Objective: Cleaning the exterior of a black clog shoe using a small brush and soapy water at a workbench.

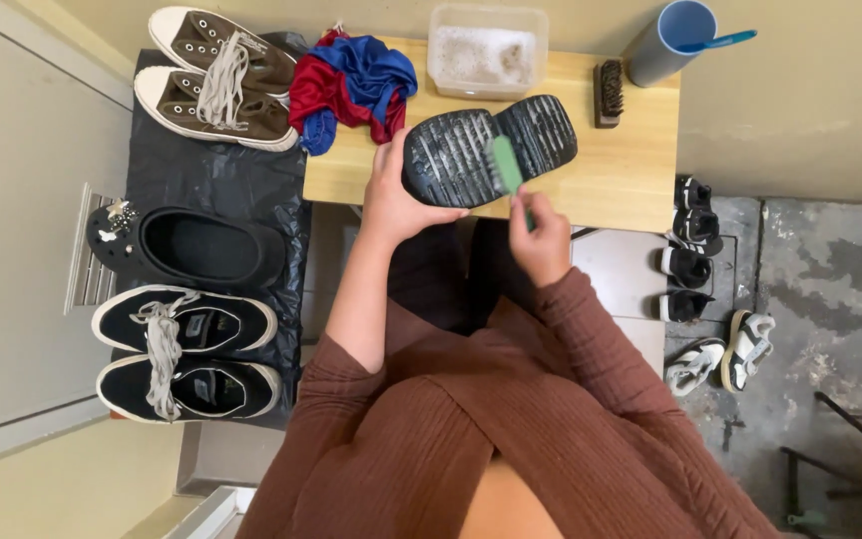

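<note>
My left hand grips a black shoe by its side, sole turned up over the small wooden table. The ridged sole looks wet and soapy. My right hand holds a green brush whose head rests on the middle of the sole. Both arms wear brown ribbed sleeves.
On the table: a clear tub of white powder, a red and blue cloth, a dark brush, a blue cup. Left, on black plastic: brown sneakers, a black clog, black sneakers. Small sandals lie right.
</note>
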